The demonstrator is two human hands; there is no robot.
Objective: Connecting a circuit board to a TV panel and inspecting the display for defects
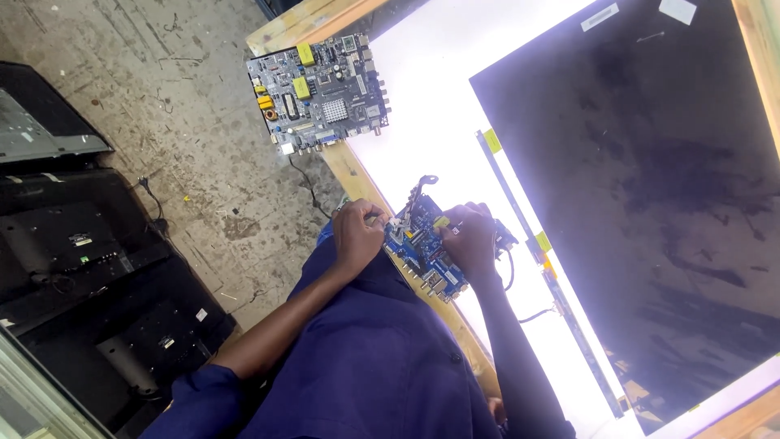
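Both hands close on the blue circuit board at the near edge of the wooden-framed bench: the left hand has its fingers curled and pressed together over the board's left end, apparently pinching a small connector or corner, though the exact contact is hidden under the knuckles; the right hand lies over the board's right half with fingers bent down onto it, clamping it in place. That board rests half on the wooden rail, half on the glowing white light panel, with black cables trailing from under the right hand. As a judgement, the work looks like seating or freeing a plug on the board, which calls for a steady hold and a small, careful pull or push. Beyond lies a long thin strip board along the dark screen panel. Farthest off, a second, grey circuit board sits on the bench's far corner
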